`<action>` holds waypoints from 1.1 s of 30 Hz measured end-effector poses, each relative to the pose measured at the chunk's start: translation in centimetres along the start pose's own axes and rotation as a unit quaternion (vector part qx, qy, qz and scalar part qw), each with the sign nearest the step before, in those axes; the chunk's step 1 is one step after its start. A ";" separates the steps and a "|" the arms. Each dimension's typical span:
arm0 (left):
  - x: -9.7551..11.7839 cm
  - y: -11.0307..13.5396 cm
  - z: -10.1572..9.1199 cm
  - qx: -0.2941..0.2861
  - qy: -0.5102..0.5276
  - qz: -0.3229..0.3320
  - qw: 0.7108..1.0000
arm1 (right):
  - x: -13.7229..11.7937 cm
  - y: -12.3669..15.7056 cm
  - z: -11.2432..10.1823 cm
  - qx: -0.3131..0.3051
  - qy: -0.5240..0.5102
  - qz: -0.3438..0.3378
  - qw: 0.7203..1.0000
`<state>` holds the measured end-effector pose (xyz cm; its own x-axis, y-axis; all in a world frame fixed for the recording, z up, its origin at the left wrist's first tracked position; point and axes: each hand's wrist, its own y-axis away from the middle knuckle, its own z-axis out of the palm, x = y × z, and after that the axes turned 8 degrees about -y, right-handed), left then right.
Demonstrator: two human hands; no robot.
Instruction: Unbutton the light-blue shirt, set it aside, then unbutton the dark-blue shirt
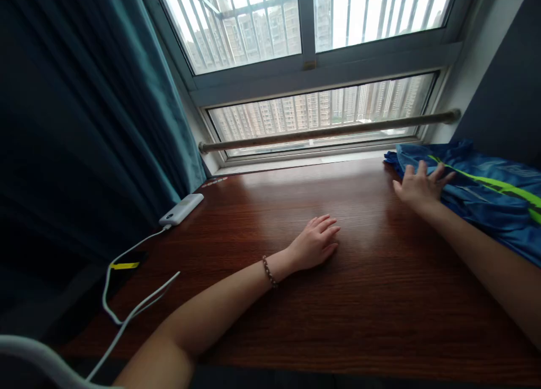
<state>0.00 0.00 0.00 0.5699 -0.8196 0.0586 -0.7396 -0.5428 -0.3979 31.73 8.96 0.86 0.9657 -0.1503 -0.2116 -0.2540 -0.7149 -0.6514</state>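
My left hand [315,242] lies flat near the middle of the dark reddish wooden table [363,310], fingers stretched out and nothing in them. A beaded bracelet [269,272] circles that wrist. At the right, my right hand [421,189] has its fingers spread over the near left edge of a blue cloth item [473,177] with a bright yellow-green stripe. The cloth looks like a shiny garment, loosely heaped; its right part runs out of view. Whether the right fingers press on the cloth or hover just over it, I cannot tell.
A white power bank [181,210] sits at the table's left edge, with a white cable [127,315] trailing toward me. Beside it hangs a teal curtain [169,113]. A horizontal rail [329,132] crosses the window behind the table. A yellow tag [125,265] shows at the left.
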 end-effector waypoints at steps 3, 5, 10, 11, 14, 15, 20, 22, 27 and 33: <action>0.0 0.0 0.0 -0.003 0.000 0.009 1.000 | 5.3 -1.2 1.7 -0.012 0.043 0.163 0.986; 0.0 -0.1 0.0 -0.009 0.003 0.016 1.000 | 8.3 -1.7 2.9 -0.055 0.041 0.260 0.963; 0.1 -0.3 -0.1 -0.014 0.008 0.022 1.000 | 10.8 -2.3 3.7 -0.055 0.029 0.302 0.951; 0.1 -0.3 -0.1 -0.014 0.007 0.022 1.000 | 10.7 -2.3 3.4 -0.043 0.025 0.292 0.955; 0.0 -0.4 0.0 -0.016 0.009 0.025 1.000 | 9.9 -2.2 2.3 -0.021 0.023 0.277 0.960; 0.0 -0.4 0.0 -0.016 0.010 0.026 0.999 | 9.6 -2.2 1.9 -0.020 0.026 0.278 0.960; -0.1 -0.3 0.1 -0.010 0.026 0.029 0.999 | 7.9 -2.5 0.2 -0.078 0.027 0.207 0.975; -0.1 -0.3 0.0 -0.007 0.033 0.031 0.999 | 7.2 -2.4 -0.3 -0.086 0.026 0.156 0.984; -0.1 -0.4 0.0 -0.007 0.041 0.035 0.999 | 5.2 -1.8 -1.0 0.019 0.004 0.097 0.995; -0.1 -0.4 0.0 -0.006 0.049 0.032 0.998 | 0.1 0.5 -1.0 0.053 -0.087 -0.092 0.991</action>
<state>0.24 0.26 0.15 0.4840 -0.8664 0.1225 -0.7779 -0.4901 -0.3932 31.79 7.94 1.24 0.9748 0.1028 -0.1979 -0.0867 -0.6427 -0.7612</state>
